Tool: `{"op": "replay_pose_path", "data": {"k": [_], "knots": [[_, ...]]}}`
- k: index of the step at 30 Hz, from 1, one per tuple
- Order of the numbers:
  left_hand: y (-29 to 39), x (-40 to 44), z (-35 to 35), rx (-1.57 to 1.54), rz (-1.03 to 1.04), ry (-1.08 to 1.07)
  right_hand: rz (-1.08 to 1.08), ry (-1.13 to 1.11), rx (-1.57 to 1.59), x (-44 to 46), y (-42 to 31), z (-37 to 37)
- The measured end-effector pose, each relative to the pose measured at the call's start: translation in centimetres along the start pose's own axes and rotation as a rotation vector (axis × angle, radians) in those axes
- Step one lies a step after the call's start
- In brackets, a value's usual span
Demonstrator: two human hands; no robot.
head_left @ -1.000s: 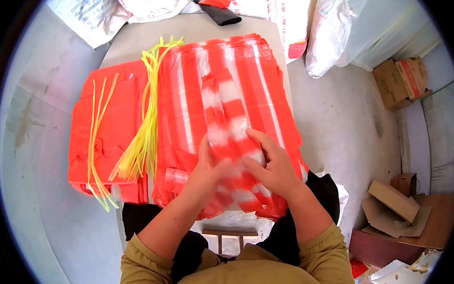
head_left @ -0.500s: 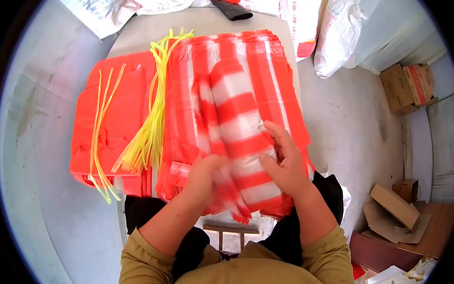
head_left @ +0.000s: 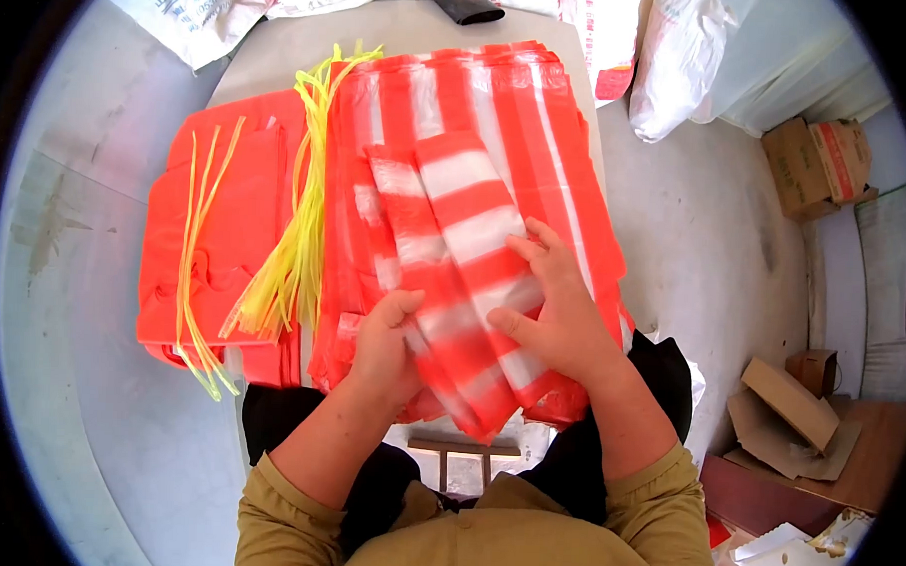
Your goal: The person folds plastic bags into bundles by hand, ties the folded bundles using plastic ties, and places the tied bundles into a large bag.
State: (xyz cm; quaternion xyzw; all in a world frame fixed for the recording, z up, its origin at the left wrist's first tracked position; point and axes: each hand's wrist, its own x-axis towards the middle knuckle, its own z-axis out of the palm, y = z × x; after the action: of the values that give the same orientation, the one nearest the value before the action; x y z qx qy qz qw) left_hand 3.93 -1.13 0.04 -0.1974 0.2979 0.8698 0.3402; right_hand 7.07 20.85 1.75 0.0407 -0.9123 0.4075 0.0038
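Observation:
A red-and-white striped plastic bag (head_left: pixel 475 219), folded lengthwise into a strip, lies at a slant over a wide stack of the same striped bags (head_left: pixel 563 137). My left hand (head_left: pixel 383 348) grips the strip's left edge, thumb on top and the other fingers hidden beneath. On the right edge, my right hand (head_left: pixel 561 322) holds the strip with its thumb lying across the top and its fingers curled at the side. The strip's lower end is blurred and hangs near the table's front edge.
Left of the stack lies a bunch of yellow plastic ties (head_left: pixel 311 208). Beside it, several loose ties (head_left: pixel 197 234) rest on a pile of folded red bags (head_left: pixel 166 223). White sacks (head_left: pixel 198 15) stand behind the table (head_left: pixel 271 62); cardboard boxes (head_left: pixel 806 166) are at the right.
My left hand has moved left, and the strip's left part is now spread out wider and flatter. My right hand remains at the right edge, slightly shifted.

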Motion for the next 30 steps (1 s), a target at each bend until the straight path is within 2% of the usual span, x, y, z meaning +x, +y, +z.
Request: {"op": "replay_pose_path", "data": {"k": [5, 9, 11, 12, 14, 17, 20, 23, 26, 29, 30], "knots": [[-0.3, 0.0, -0.1, -0.031, 0.017, -0.132, -0.104, -0.003, -0.164, -0.2, -1.0, 1.0], [-0.5, 0.0, -0.3, -0.066, 0.013, -0.158, -0.085, 0.007, -0.147, -0.3, -1.0, 1.0], [-0.5, 0.1, -0.6, -0.099, 0.001, -0.258, -0.064, 0.003, -0.093, -0.4, -0.6, 0.4], [-0.5, 0.2, -0.8, -0.116, -0.005, -0.309, -0.036, 0.005, -0.056, -0.3, -0.5, 0.1], [-0.4, -0.1, -0.1, -0.082, 0.006, -0.238, 0.02, 0.009, 0.02, -0.1, -0.2, -0.7], [-0.4, -0.1, 0.0, -0.051, 0.001, -0.185, 0.224, -0.045, 0.435, 0.5, 1.4, -2.3], [-0.1, -0.5, 0.5, -0.012, 0.018, -0.103, 0.311, 0.015, 0.583, 0.7, 2.5, -5.1], [0.2, -0.7, 0.4, 0.034, 0.035, -0.05, 0.298, 0.137, 0.4, 0.4, 4.7, -6.8], [0.6, -0.9, 0.5, 0.088, 0.047, 0.014, 0.21, 0.185, -0.082, 0.1, 5.7, -6.6], [0.8, -0.8, 0.2, 0.062, 0.053, 0.048, -0.03, 0.21, -0.436, 0.2, 3.4, -4.7], [0.8, -0.9, 0.3, 0.081, 0.069, 0.075, -0.054, 0.204, -0.462, 0.5, 3.0, -3.9]]}}
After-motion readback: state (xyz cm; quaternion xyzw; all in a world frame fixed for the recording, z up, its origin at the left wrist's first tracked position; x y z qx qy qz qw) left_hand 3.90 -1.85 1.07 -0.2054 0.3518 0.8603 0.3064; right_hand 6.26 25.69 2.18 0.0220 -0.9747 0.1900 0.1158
